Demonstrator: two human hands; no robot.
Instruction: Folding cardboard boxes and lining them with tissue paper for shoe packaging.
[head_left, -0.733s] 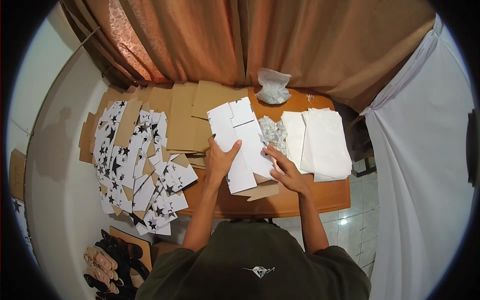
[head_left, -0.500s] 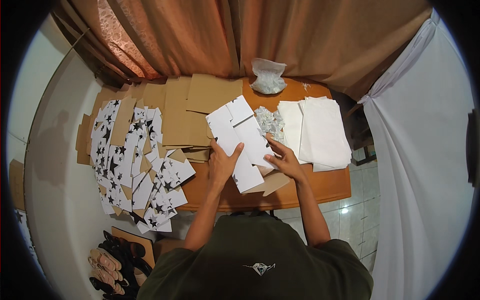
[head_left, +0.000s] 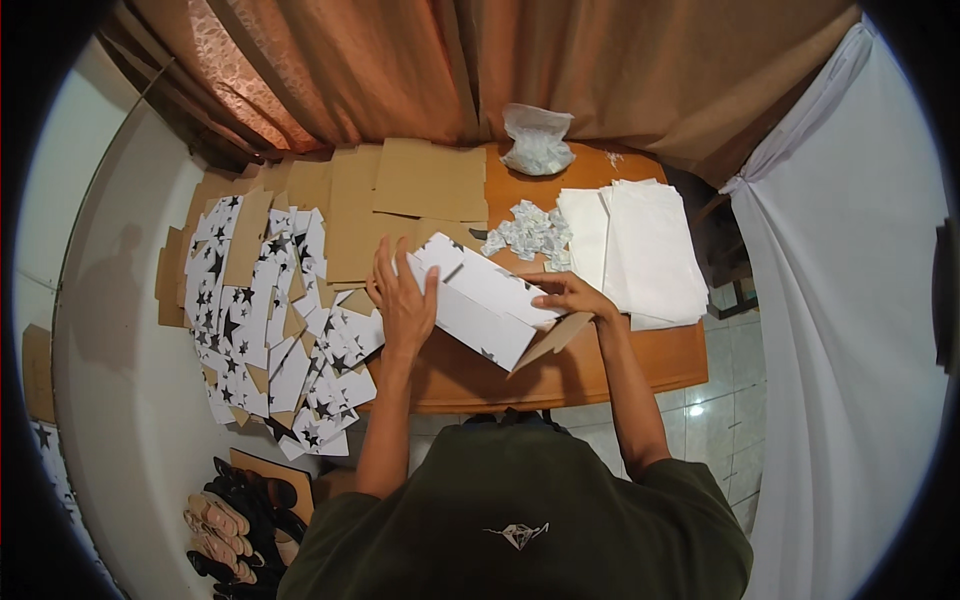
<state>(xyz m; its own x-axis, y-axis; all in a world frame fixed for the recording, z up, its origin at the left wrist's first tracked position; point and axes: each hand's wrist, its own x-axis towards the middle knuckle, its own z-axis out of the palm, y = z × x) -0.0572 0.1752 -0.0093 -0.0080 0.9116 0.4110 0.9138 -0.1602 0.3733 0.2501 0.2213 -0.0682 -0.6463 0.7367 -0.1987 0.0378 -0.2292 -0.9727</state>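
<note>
A white cardboard box (head_left: 480, 305) with a few black stars lies slanted over the front of the table, partly folded into shape. Brown inner cardboard shows on the flap (head_left: 552, 342) standing out at its right end. My left hand (head_left: 402, 305) is at the box's left end, fingers raised and spread, thumb against the edge. At the other end my right hand (head_left: 578, 297) grips the box, thumb on the white face, with some fingers hidden. Just beyond the box lies a heap of small whitish packets (head_left: 530, 230).
On the left, flat star-printed boxes (head_left: 235, 320) overlap brown cardboard pieces (head_left: 430, 180). White paper sheets (head_left: 655, 255) are stacked at the right. A clear bag of small packets (head_left: 538, 140) stands at the back by the curtain (head_left: 600, 70). Shoes (head_left: 240, 525) sit at lower left.
The box has turned so that its long side slants down to the right, and its brown flap stands out more. My left hand has shifted left and its fingers have spread.
</note>
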